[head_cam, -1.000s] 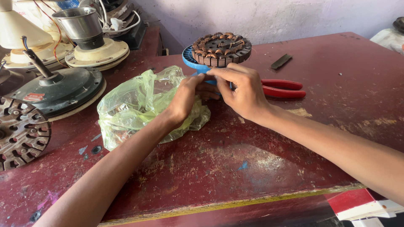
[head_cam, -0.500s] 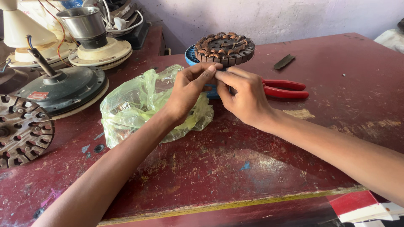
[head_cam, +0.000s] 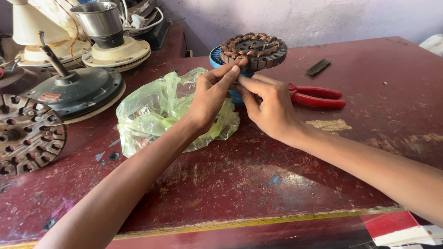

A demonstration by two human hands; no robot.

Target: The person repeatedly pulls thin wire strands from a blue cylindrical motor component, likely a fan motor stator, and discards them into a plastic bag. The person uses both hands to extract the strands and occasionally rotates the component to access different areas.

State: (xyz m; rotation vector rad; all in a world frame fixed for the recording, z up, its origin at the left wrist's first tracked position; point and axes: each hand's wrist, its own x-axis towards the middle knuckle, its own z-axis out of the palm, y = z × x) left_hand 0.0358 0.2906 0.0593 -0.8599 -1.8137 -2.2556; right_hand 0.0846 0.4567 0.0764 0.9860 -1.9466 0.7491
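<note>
So the main thing here was a fan motor stator (head_cam: pixel 254 48), a round laminated core ringed with copper-brown wire coils, dull and a bit grimy, sitting on a blue plastic disc (head_cam: pixel 215 57) toward the back middle of the table (head_cam: pixel 258 184). Both hands were up at its near edge. My left hand (head_cam: pixel 210 99) had thumb and forefinger pinched together right at the lower rim of the coils, and the right hand (head_cam: pixel 270 108) had its fingertips pinched just beside them. Whatever they were nipping was too thin for me to make out, probably a wire end, but I couldn't tell.

Under the left wrist lay a crumpled pale green plastic bag (head_cam: pixel 157 108), thin and see-through. Red-handled pliers (head_cam: pixel 316 95) lay flat just behind the right hand, and a small dark flat strip (head_cam: pixel 318 67) sat further back. The tabletop was worn dark-red painted wood, scratched and chipped, with a yellow edge strip. Off to the left were a dark round fan motor housing (head_cam: pixel 78 92) with a shaft sticking up, a perforated metal rotor (head_cam: pixel 27 136), and a cream base carrying a steel cup (head_cam: pixel 99 23).
</note>
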